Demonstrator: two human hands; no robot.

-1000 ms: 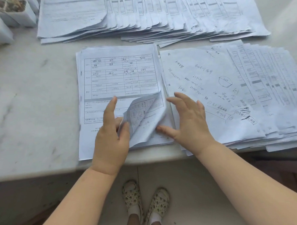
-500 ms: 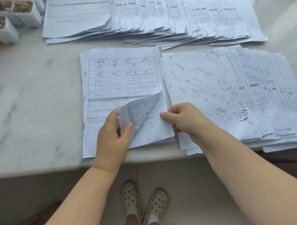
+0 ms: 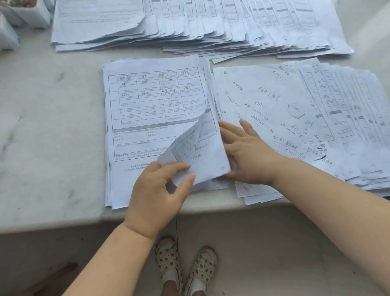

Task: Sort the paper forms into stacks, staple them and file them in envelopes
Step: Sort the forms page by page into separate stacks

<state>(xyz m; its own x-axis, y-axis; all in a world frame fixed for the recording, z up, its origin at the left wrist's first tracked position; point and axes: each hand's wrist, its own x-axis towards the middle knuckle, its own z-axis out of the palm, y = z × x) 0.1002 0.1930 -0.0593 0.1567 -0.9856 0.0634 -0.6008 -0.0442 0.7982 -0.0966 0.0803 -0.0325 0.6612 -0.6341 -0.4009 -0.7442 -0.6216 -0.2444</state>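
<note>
Thin white printed forms, slightly crumpled, stacked on a pale marble-veined tabletop (image 3: 43,132). Under the left hand (image 3: 157,194): a squared stack of forms (image 3: 151,100), gridded tables with handwritten entries, too small to read. Top sheet's lower right corner (image 3: 189,145) curled up and over, pinched between left thumb and forefinger, print visible on its underside. Right hand (image 3: 245,154) just beside, fingers straight and spread, flat against the right edge of that stack and resting on the neighbouring pile. Beneath and right of the right hand: a fanned pile of forms (image 3: 344,119), topped by a sheet with loose handwriting (image 3: 265,100) and a sketched circle; words not legible. Beyond both hands, a long overlapping row of forms (image 3: 206,17) with grey bars. Far left of the left hand, white square containers (image 3: 3,33), contents brownish, possibly dried plant matter. Below the table edge, perforated pale sandals (image 3: 185,262) over white socks.
</note>
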